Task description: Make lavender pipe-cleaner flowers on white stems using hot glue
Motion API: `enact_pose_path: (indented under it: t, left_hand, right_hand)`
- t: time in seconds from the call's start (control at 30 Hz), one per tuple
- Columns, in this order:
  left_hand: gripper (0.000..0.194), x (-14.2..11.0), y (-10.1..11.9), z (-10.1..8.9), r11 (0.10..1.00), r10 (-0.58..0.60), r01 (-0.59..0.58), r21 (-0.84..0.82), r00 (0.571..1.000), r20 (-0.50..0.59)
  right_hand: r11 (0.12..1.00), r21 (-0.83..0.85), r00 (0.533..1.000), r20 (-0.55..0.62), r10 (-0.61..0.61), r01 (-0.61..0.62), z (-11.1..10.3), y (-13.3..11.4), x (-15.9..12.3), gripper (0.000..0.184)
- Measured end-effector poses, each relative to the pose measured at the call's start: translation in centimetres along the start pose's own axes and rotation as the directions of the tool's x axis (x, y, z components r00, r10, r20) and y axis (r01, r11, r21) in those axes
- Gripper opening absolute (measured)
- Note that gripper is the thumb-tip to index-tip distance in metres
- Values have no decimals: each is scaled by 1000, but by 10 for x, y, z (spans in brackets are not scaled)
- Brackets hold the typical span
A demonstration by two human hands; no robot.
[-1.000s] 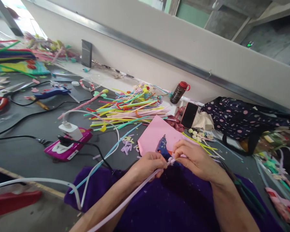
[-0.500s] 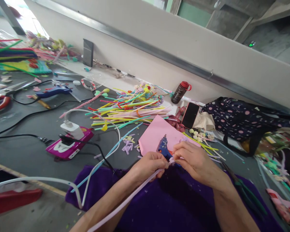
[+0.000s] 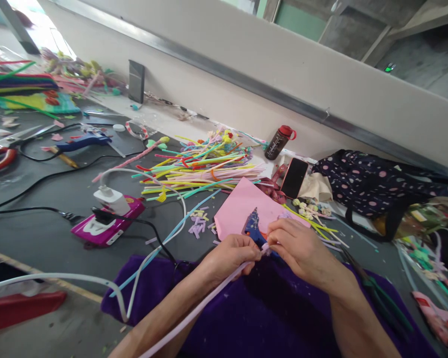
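Observation:
My left hand (image 3: 236,254) is closed in a pinch on a pale lilac pipe cleaner (image 3: 209,298), whose long end trails down over my forearm. Facing it, my right hand (image 3: 297,248) pinches the short, bunched end of the same pipe cleaner. The fingertips of both hands almost meet, and they hide part of that end. Just beyond them a blue glue gun (image 3: 252,223) lies on a pink sheet (image 3: 233,201), its nozzle pointing away. A purple cloth (image 3: 254,318) spreads beneath my wrists.
A pile of coloured pipe cleaners (image 3: 194,174) lies behind the pink sheet. To the left sit a magenta power strip (image 3: 110,226) with cords, pliers (image 3: 84,141) and scissors (image 3: 7,149). A bottle (image 3: 279,143), phone (image 3: 294,178) and dark patterned bag (image 3: 373,186) stand at the back right.
Hardly anything differs. My right fingers have shifted slightly at the bunched end, and the trailing length of the pipe cleaner has moved a little to the right.

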State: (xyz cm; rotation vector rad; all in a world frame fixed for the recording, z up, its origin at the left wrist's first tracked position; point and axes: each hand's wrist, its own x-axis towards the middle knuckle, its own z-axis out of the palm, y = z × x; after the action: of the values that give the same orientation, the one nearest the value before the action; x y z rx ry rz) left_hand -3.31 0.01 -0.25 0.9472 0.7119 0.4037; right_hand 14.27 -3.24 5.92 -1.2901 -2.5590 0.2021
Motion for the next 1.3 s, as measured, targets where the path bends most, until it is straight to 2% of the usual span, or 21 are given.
enact_pose_path:
  t: [0.43, 0.63, 0.77, 0.87, 1.13, 1.3]
  left_hand:
    - [8, 0, 0, 0, 1000, 6, -6, -12, 1000, 4]
    - [13, 0, -1, -2, 999, 26, -26, -48, 1000, 8]
    - [16, -2, -1, -2, 983, 77, -73, -166, 997, 15]
    - [19, -5, 0, -1, 965, 115, -113, -237, 993, -4]
    - [24, -7, -1, -2, 962, 130, -129, -240, 991, -11]
    - [21, -4, -2, -3, 957, 84, -73, -280, 996, 27]
  right_hand:
    - [1000, -18, 999, -34, -26, 25, 2, 1, -1, 12]
    - [998, 33, 987, -153, -54, 60, -4, 6, -4, 20]
    - [992, 124, 956, -291, 41, -5, -13, 4, -8, 21]
    - [983, 178, 932, -346, 105, -45, -14, 4, -8, 20]
    - [980, 195, 930, -354, 101, -33, -5, 6, -3, 21]
    - [979, 200, 948, -316, 40, 26, -4, 1, -1, 31]
